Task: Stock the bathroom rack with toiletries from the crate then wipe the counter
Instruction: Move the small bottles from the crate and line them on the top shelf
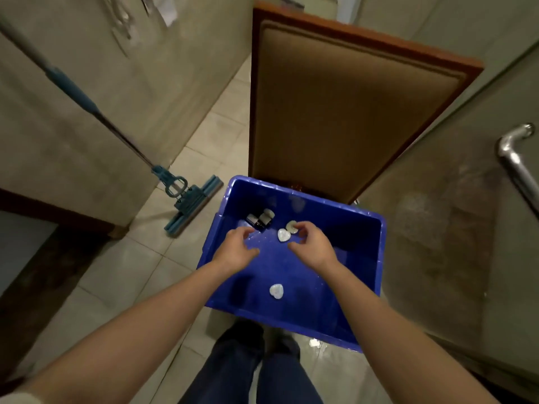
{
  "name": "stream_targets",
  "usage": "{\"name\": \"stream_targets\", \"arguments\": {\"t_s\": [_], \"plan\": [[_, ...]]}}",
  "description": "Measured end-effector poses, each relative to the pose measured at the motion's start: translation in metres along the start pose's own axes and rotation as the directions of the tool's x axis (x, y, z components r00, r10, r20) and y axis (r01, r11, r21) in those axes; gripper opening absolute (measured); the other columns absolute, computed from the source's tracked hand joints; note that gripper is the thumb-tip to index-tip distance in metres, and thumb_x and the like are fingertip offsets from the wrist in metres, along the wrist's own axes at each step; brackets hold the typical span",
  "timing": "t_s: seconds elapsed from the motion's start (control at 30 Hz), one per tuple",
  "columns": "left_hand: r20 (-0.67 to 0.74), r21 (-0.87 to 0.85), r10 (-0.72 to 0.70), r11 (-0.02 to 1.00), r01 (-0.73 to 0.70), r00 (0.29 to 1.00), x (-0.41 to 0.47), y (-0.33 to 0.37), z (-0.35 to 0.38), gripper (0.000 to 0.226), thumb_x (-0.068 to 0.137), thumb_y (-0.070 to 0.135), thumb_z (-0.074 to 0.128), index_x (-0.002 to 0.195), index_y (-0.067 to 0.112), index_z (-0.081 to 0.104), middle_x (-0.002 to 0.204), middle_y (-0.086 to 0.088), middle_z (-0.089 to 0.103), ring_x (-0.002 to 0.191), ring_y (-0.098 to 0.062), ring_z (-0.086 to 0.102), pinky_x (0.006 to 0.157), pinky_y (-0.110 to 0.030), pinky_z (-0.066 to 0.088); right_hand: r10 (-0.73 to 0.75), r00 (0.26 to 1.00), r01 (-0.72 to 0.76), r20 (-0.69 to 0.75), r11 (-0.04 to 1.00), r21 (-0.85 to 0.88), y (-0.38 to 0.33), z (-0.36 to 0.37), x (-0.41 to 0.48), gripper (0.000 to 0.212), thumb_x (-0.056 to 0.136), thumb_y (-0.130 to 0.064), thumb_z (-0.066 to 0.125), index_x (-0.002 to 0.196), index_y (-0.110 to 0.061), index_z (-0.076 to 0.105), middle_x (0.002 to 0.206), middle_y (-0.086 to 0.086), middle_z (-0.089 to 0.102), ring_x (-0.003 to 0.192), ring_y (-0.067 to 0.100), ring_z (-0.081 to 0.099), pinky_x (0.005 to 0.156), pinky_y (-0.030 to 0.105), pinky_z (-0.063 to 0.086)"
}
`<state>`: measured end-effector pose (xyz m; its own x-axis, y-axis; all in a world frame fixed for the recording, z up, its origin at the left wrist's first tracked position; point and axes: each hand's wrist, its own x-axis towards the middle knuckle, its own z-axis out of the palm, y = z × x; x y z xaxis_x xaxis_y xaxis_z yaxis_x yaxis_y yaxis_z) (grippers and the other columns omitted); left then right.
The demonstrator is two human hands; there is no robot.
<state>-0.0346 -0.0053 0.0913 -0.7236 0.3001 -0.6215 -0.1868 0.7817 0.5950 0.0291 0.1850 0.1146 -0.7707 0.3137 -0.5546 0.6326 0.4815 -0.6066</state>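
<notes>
Picking step in crate (354, 220), centre frame: left hand (236, 249) loose, empty by dark bottles (259, 219); right hand (309, 244) touching white heart (291, 226) (grip unclear), next needs pinch-and-lift.

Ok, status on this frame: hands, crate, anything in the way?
Left hand open by two dark small bottles. Right hand open, fingertips at a white heart-shaped item. Blue plastic crate holds two more hearts. Nothing blocking.
</notes>
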Motion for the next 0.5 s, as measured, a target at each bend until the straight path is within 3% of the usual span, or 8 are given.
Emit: {"name": "stream_targets", "arguments": {"t_s": [0.13,0.27,0.37,0.5], "plan": [[0.029,-0.011,-0.053,0.998,0.054,0.998,0.033,-0.01,0.009,0.061,0.086,0.023,0.07,0.14,0.02,0.041,0.145,-0.005,0.036,0.115,-0.026,0.055,0.096,-0.043,0.05,0.039,0.998,-0.038,0.055,0.999,-0.007,0.005,0.014,0.035,0.049,0.086,-0.021,0.064,0.133,-0.021,0.05,0.127,0.003,0.055,0.095,0.02,0.06,0.075,0.036,0.053],[0.043,-0.002,-0.079,0.997,0.079,0.996,0.068,-0.019,0.027,0.063,0.087,0.023,0.066,0.143,0.024,0.037,0.147,-0.003,0.031,0.114,-0.026,0.056,0.093,-0.042,0.051,0.022,0.994,-0.019,0.105,1.0,-0.024,0.018,0.032,0.075,0.047,0.088,-0.02,0.063,0.133,-0.02,0.05,0.128,0.003,0.055,0.099,0.019,0.058,0.07,0.029,0.046],[0.012,0.028,-0.078,0.997,0.077,0.997,0.095,-0.025,0.039,0.062,0.087,0.02,0.065,0.143,0.023,0.038,0.146,-0.004,0.03,0.113,-0.026,0.055,0.094,-0.041,0.049,0.02,0.989,-0.015,0.149,0.999,-0.034,0.028,0.045,0.107,0.046,0.088,-0.02,0.061,0.133,-0.021,0.05,0.127,0.005,0.054,0.099,0.022,0.06,0.073,0.033,0.048],[-0.035,0.103,-0.03,0.994,0.033,0.999,0.128,-0.034,0.054,0.061,0.086,0.015,0.064,0.142,0.02,0.039,0.151,-0.003,0.023,0.128,-0.027,0.044,0.102,-0.041,0.042,0.015,0.983,-0.009,0.186,0.999,-0.034,0.045,0.064,0.141,0.047,0.087,-0.019,0.062,0.133,-0.02,0.052,0.126,0.003,0.059,0.107,0.021,0.058,0.08,0.031,0.048]]}}
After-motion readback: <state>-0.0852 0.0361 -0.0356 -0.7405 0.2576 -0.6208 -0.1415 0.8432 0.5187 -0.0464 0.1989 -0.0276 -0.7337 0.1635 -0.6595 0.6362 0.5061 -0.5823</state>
